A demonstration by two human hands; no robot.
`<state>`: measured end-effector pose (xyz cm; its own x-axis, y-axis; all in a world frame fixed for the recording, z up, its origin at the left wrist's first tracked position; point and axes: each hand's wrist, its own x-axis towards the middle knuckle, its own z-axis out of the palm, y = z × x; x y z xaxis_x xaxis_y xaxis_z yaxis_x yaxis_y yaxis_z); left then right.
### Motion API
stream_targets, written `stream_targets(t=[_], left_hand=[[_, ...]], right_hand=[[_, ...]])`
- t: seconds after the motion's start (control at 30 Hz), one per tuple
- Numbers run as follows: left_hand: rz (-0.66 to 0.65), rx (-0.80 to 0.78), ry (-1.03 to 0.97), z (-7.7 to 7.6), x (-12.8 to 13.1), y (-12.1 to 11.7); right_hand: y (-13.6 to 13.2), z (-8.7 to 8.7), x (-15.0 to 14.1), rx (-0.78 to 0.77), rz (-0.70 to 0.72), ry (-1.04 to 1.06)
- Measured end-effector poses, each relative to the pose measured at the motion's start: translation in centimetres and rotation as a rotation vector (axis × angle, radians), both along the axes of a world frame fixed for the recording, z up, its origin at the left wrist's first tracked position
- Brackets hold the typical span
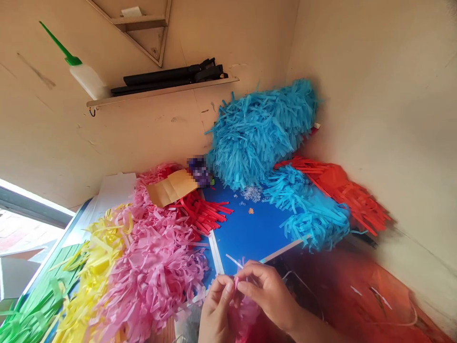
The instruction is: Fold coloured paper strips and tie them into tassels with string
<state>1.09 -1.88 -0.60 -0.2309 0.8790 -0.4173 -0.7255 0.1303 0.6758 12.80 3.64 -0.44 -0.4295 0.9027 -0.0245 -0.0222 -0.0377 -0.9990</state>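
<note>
At the table's near edge, my left hand [217, 307] pinches pink fringed tissue paper [247, 312] between thumb and fingers. Close beside it, my right hand [267, 293] is closed on the same pink paper, its fingertips meeting those of the left. A thin whitish strip [233, 261] sticks out up and left from the right fingertips; I cannot tell what it is. Most of the held paper hangs below my hands, partly hidden by them. To the left lies a big heap of pink tissue fringe [157, 267].
On the blue table [246, 238] lie small clear pieces [252, 193], red fringe [207, 209] and a brown paper piece [172, 187]. Blue fringe [257, 133] is heaped at the back, yellow [96, 267] and green fringe [39, 305] at left. A wall shelf [160, 92] holds a white bottle [87, 81].
</note>
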Motion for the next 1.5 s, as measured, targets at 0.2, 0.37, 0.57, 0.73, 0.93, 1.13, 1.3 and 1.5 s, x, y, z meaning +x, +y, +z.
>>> stream_targets(t=[0.2,0.37,0.57,0.73,0.93,1.13,1.3,1.5], left_hand=[[0.046,0.030,0.274,-1.5,-0.6,-0.2],[0.074,0.106,0.612,-2.0,-0.7,-1.0],[0.062,0.295,1.114,-2.3,-0.9,-1.4],[-0.101,0.294,1.176,-2.5,-2.1,-1.6],[-0.288,0.063,0.457,-3.0,-2.4,-1.6],[-0.214,0.014,0.027,-2.2,-0.9,-1.3],[-0.219,-0.059,-0.099,-1.1,-1.2,-1.0],[-0.165,-0.120,-0.149,-0.1,-1.4,-0.5]], right_hand=[[0.1,-0.6,-0.2,0.028,0.012,-0.047],[-0.1,-0.9,-0.3,0.146,-0.059,-0.074],[-0.3,-1.1,0.0,0.278,-0.077,-0.079],[-0.6,-1.3,0.6,0.315,-0.051,-0.093],[-0.4,-0.9,0.9,0.189,0.004,-0.104],[-0.3,-0.9,0.8,0.063,0.013,-0.142],[-0.7,-0.2,1.5,0.165,0.037,-0.165],[-1.7,0.0,2.7,0.133,0.072,-0.127]])
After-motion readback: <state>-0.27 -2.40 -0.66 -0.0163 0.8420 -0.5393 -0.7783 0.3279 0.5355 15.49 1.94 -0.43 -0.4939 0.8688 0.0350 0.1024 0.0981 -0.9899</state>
